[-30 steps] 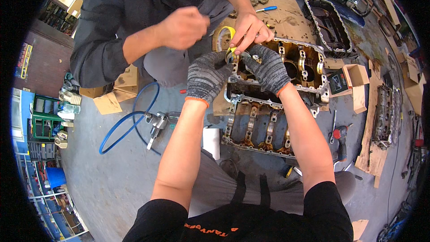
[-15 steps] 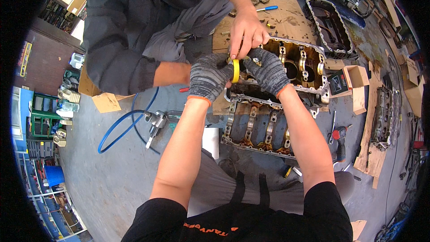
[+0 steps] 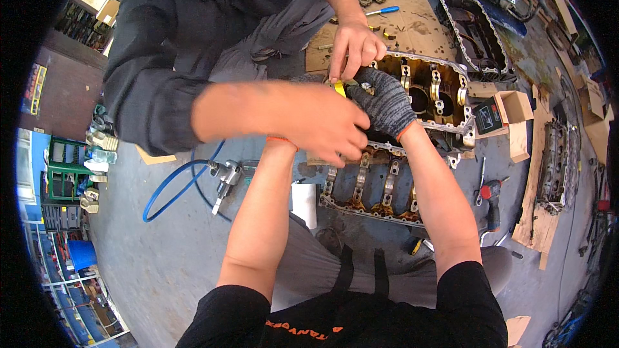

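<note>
My right hand [image 3: 389, 100], in a grey knit glove with an orange cuff, is closed with its fingertips at the edge of a yellow ring [image 3: 340, 89]. Of my left hand [image 3: 311, 79] only a strip of glove and the cuff show; a co-worker's blurred bare hand [image 3: 322, 119] covers its fingers. The co-worker's other hand [image 3: 358, 48] touches the top of the yellow ring from the far side. All this is at the near left corner of an open engine block [image 3: 465, 113] with oily metal bearing caps.
A metal ladder-like engine frame [image 3: 374, 214] lies nearer me. An impact wrench [image 3: 227, 177] with a blue hose [image 3: 155, 187] and a white paper roll [image 3: 304, 206] lie left of it. A cordless tool [image 3: 492, 203], an open carton [image 3: 514, 116] and an oil pan [image 3: 474, 35] are at the right.
The co-worker's near hand has swung right and toward me, over my left hand, hiding it and part of the yellow ring. My forearms have hardly moved.
</note>
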Tool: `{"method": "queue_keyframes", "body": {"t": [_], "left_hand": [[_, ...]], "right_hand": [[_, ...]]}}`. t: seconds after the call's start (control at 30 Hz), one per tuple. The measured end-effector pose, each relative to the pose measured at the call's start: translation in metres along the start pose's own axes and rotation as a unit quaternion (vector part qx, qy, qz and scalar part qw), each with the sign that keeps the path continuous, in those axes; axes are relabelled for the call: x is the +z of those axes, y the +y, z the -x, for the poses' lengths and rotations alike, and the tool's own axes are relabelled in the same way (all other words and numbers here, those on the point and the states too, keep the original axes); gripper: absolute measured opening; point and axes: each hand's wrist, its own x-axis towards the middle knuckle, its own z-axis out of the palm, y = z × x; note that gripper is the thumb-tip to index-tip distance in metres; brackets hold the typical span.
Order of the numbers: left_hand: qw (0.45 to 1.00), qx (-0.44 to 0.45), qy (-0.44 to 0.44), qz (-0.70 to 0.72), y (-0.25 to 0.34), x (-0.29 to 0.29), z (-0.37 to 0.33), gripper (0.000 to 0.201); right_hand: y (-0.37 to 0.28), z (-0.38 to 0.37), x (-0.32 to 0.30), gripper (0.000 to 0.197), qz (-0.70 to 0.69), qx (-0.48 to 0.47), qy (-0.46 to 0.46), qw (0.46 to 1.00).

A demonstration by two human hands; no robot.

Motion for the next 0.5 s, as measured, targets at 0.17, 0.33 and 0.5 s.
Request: {"method": "queue_keyframes", "body": {"t": [0.17,0.33,0.5], "left_hand": [[1.0,-0.022,-0.008,0.019,-0.015,-0.004,0.008,0.034],[0.991,0.074,0.072,-0.083,0.017,-0.007,-0.017,0.039],[1.0,-0.005,0.021,-0.002,0.049,-0.021,-0.021,0.043]], "right_hand": [[0.004,-0.002,0.003,0.031,-0.106,0.061,0.013,0.992],[0.001,0.001,-0.013,0.027,-0.127,0.031,-0.001,0.991],[-0.005,0.002,-0.016,0.03,-0.06,0.057,0.055,0.995]]}}
